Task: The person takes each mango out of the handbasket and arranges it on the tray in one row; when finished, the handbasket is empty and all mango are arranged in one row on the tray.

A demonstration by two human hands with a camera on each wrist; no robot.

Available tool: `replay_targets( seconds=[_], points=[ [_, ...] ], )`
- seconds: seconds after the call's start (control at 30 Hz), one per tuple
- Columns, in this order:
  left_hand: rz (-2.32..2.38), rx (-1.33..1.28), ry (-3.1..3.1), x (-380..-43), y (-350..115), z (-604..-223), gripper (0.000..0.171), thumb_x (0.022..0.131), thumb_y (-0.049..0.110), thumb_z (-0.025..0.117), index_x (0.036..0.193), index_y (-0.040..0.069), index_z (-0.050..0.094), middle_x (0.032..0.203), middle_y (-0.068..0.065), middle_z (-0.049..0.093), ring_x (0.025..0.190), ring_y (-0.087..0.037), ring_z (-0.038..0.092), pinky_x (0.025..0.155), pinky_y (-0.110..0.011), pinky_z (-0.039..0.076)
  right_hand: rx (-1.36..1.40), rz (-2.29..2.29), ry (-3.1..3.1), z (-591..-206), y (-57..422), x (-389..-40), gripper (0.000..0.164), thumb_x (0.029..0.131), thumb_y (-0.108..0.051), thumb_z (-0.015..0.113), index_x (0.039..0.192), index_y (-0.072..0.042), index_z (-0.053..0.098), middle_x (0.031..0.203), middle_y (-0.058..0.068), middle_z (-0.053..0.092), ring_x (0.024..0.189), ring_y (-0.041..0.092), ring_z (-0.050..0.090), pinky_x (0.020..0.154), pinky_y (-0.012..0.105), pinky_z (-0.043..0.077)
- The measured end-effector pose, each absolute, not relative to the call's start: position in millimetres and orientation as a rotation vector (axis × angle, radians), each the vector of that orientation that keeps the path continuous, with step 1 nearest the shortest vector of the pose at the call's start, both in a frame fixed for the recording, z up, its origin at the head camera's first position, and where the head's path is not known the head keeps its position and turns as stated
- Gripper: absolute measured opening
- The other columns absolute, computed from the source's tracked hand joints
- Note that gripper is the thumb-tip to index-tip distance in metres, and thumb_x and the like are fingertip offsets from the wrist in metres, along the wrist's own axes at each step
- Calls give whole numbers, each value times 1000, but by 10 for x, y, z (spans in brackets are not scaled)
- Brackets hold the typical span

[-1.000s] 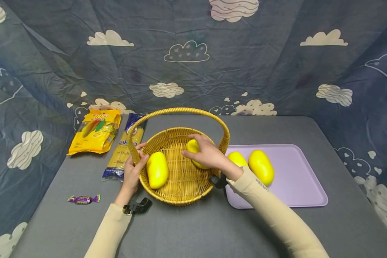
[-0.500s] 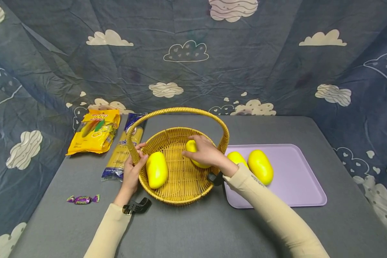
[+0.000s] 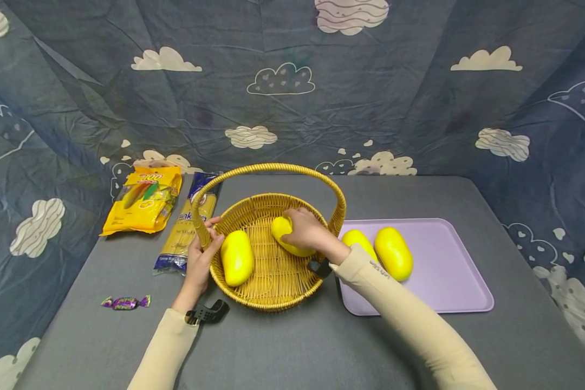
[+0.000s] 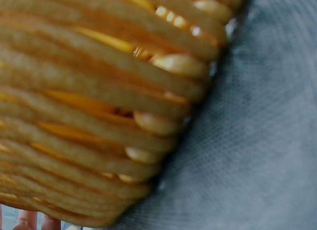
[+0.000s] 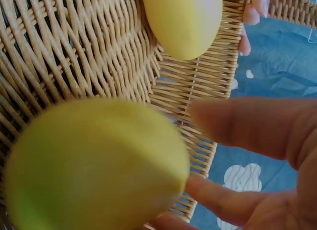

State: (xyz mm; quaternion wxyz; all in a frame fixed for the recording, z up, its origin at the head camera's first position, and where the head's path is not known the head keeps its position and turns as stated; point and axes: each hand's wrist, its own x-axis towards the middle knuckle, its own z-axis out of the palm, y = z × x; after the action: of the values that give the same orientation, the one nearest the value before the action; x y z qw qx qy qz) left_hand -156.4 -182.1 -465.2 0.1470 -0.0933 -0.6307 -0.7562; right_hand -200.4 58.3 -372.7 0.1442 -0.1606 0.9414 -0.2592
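Yellow mango [image 3: 279,228] inside the wicker basket [image 3: 273,271], in its right half, directly under the right hand [image 3: 306,230]. Long axis slanting from the bench's far left toward its near right: one end showing left of the fingers, the other partly covered by the palm. Right hand much the nearer of the two, in over the basket's right rim and curled round this mango, thumb along the near side, fingers across the far side. Firmness of the hold hard to tell.

Left hand [image 3: 202,257] holding the basket at its left rim, by the foot of the tall handle [image 3: 270,168]. Just beside that thumb, inside the left wall, a second mango [image 3: 237,258], long axis running roughly from far edge to near edge, well apart from the first.

Basket itself left of the middle of the grey bench [image 3: 273,352], close to the far edge. Toward the right edge, a lilac tray [image 3: 453,271] with a third mango [image 3: 358,242], partly behind the sleeve [image 3: 395,303], and a fourth mango [image 3: 394,253] just beside it.

Near the far left corner, an orange-yellow packet [image 3: 143,203] and a pasta pack [image 3: 182,233]; toward the left edge, a purple wrapped sweet [image 3: 125,303].
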Motion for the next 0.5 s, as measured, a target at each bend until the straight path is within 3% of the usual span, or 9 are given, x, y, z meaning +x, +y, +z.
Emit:
replay_targets(
  seconds=[0.23,0.5],
  points=[
    [-2191,-272,-1805,-1564,-1822,-4659,11,92,3,58,87,4,48,135,-20,46,126,-25,37,102,-29,28,-542,-683,2680,-3755,566,-2009,59,77,-5,71,132,-5,51,128,18,54,118,31,48,96,41,38],
    [-2195,-272,-1795,-1566,-1825,-4666,11,92,3,58,87,5,49,135,-20,46,126,-25,37,102,-29,29,-637,-633,2669,-3754,575,-1987,56,82,-11,70,135,-15,51,128,15,56,111,30,53,90,42,42]
  ],
)
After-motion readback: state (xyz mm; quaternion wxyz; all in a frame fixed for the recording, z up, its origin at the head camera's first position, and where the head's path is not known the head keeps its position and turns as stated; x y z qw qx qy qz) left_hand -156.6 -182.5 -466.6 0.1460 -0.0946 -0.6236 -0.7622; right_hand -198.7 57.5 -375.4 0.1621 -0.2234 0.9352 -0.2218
